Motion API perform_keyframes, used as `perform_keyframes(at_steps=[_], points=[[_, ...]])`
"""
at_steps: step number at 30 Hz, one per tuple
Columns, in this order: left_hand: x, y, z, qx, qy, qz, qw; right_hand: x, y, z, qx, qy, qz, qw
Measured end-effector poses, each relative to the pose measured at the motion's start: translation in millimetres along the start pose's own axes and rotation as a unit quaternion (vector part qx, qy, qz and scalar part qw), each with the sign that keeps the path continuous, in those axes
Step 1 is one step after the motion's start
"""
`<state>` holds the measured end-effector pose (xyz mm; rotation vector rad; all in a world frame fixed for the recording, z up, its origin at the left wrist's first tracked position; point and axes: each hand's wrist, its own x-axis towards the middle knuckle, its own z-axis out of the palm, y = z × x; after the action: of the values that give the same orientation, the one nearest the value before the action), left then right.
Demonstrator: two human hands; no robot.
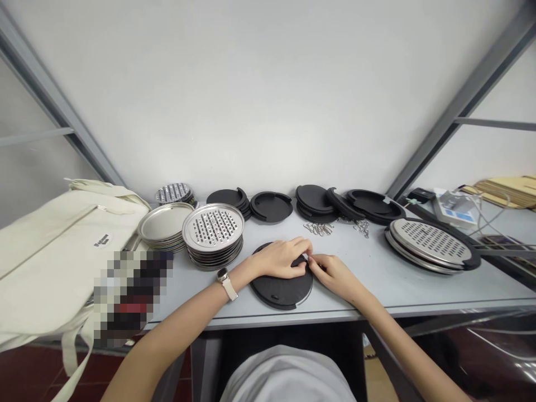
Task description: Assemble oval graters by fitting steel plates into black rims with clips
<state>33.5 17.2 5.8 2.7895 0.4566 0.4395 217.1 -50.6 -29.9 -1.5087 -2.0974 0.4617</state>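
A black round grater holder point(282, 293) lies flat near the table's front edge. A silver strip of metal shows along its lower right rim. My left hand point(287, 258) rests across the holder's top, its fingers bent around the right side of the rim. At that same spot my right hand point(329, 272) has its thumb and fingertips pinched together, touching the edge. Whatever is between the right fingertips is too small and hidden to make out. To the left stands a stack of round metal grater plates point(213, 226), with a stack of plain metal discs point(165, 223) beside it.
Along the wall lie more black holders point(271, 206) and small wire clips point(318, 228). Grater plates in black rims point(431, 240) are stacked at right. A cream bag point(54, 240) covers the left end. Metal frame posts point(456, 106) rise at both sides.
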Motion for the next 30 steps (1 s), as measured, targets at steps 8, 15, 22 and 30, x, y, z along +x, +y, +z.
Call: perform_keyframes(at_steps=[8,15,22,30], points=[[0.0,-2.0,1.4,0.007,0.010,0.015,1.000,-1.6,-2.5,-1.7,0.021,0.000,-0.001,1.000],[0.2,-1.6,1.4,0.011,-0.002,0.006,1.000,-1.1,-2.1,-1.6,0.025,-0.002,-0.004,1.000],[-0.2,-3.7,2.9,0.007,0.009,0.014,1.000,-1.2,-1.2,-1.7,0.014,-0.005,-0.010,1.000],[-0.9,-3.8,3.5,0.015,0.013,0.019,1.000,-0.8,-2.8,-2.6,0.005,-0.010,-0.005,1.000]])
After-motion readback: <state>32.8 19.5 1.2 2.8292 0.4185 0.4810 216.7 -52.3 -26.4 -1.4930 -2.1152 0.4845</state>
